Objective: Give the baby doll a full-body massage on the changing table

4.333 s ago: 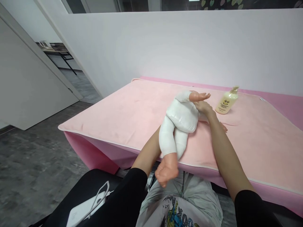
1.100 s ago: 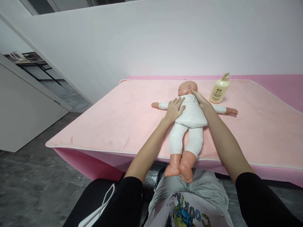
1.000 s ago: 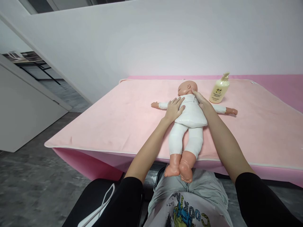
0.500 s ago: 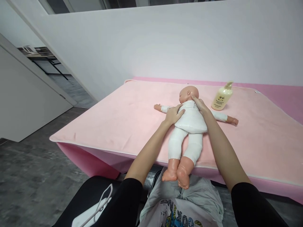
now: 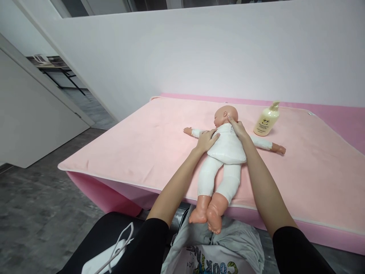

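Observation:
A baby doll (image 5: 227,146) with a white cloth body lies stretched out on a pink blanket (image 5: 137,140), its head turned to the left and its arms spread sideways. Its bare feet reach past the blanket's front edge. My left hand (image 5: 207,140) is closed round the doll's left-side shoulder, thumb on the torso. Over the opposite shoulder, close to the neck, my right hand (image 5: 238,128) grips it, the thumb by the nape. Some fingers of both hands are hidden. A pale yellow pump bottle (image 5: 266,120) stands to the right of the doll's head.
A white wall (image 5: 182,53) rises behind the table. On the left are a door (image 5: 37,110) and a grey floor (image 5: 42,201). A white device with a cable (image 5: 107,257) rests at my lower left, on something black.
Both hands keep their places on the doll's shoulders, with the thumbs barely shifted. The view has moved slightly, and the doll appears a little further left.

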`<state>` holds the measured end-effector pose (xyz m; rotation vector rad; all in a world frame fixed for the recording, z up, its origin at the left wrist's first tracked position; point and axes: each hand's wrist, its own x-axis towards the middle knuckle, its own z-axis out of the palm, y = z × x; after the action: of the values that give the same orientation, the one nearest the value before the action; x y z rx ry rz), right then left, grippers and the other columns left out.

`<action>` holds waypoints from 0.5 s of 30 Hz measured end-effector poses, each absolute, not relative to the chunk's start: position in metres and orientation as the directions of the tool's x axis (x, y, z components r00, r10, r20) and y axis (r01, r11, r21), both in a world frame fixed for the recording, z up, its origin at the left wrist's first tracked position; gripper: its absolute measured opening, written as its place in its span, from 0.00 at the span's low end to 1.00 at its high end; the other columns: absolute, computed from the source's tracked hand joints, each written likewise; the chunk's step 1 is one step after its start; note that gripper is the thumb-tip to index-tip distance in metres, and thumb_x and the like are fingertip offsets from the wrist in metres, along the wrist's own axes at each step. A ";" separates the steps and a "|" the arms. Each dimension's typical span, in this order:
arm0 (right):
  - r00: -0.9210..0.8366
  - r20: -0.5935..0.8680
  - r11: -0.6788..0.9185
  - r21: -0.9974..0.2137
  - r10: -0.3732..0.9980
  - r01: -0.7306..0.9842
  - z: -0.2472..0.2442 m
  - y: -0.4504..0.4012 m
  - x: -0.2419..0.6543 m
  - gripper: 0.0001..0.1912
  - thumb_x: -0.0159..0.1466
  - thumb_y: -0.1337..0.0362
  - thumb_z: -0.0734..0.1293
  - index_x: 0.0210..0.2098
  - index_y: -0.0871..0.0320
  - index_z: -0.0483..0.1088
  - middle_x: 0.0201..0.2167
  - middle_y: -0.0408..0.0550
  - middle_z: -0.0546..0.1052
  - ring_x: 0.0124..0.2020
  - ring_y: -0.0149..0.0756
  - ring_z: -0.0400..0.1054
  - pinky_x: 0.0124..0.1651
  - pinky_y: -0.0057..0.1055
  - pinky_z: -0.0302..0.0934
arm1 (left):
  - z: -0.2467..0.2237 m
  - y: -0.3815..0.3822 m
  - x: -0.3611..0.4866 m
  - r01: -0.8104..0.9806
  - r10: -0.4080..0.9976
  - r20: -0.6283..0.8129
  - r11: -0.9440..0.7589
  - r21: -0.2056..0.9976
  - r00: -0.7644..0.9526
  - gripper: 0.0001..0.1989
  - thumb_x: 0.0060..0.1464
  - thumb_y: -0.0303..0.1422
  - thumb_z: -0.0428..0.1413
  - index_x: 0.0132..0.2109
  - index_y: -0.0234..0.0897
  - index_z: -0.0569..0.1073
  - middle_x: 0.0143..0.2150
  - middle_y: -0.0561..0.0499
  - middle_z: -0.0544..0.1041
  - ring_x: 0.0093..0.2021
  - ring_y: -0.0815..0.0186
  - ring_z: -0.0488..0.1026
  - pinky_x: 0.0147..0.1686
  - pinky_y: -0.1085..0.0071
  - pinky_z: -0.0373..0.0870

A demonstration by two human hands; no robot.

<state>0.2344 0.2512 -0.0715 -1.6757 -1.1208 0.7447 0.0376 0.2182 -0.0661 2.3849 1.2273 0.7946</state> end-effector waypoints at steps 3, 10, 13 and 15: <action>0.398 0.005 -0.114 -0.955 0.917 0.275 -0.071 0.250 0.234 0.36 0.56 0.39 0.60 0.50 0.64 0.64 0.46 0.57 0.73 0.49 0.43 0.67 0.48 0.34 0.63 | -0.054 0.203 0.030 0.628 0.824 0.287 -0.560 0.540 0.488 0.26 0.60 0.43 0.38 0.60 0.36 0.60 0.61 0.44 0.65 0.62 0.59 0.59 0.62 0.55 0.50; 0.467 -0.032 -0.190 -0.936 0.884 0.296 -0.065 0.244 0.229 0.40 0.53 0.36 0.59 0.50 0.64 0.65 0.48 0.60 0.73 0.51 0.47 0.66 0.51 0.35 0.60 | -0.046 0.072 -0.043 0.580 0.757 0.653 -0.542 0.609 0.022 0.20 0.57 0.40 0.46 0.56 0.44 0.64 0.59 0.50 0.67 0.60 0.61 0.62 0.62 0.56 0.56; 0.481 -0.060 -0.236 -0.920 0.874 0.314 -0.060 0.242 0.226 0.46 0.50 0.33 0.59 0.52 0.66 0.64 0.52 0.63 0.70 0.54 0.50 0.63 0.53 0.37 0.58 | -0.113 0.016 -0.075 0.576 0.537 0.613 -0.262 0.774 -0.580 0.22 0.57 0.43 0.41 0.57 0.46 0.62 0.51 0.49 0.72 0.53 0.57 0.69 0.54 0.53 0.66; 0.487 -0.070 -0.252 -0.913 0.870 0.320 -0.057 0.242 0.224 0.49 0.49 0.31 0.58 0.53 0.67 0.63 0.53 0.64 0.68 0.55 0.52 0.62 0.54 0.39 0.57 | -0.168 -0.006 -0.085 0.542 0.506 0.487 -0.046 0.839 -0.711 0.24 0.57 0.45 0.38 0.57 0.47 0.61 0.45 0.48 0.74 0.47 0.54 0.72 0.44 0.50 0.71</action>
<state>0.2244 0.2416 -0.0571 -1.8034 -1.0026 0.7438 -0.0854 -0.0064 -0.1681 1.2036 2.1889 1.9522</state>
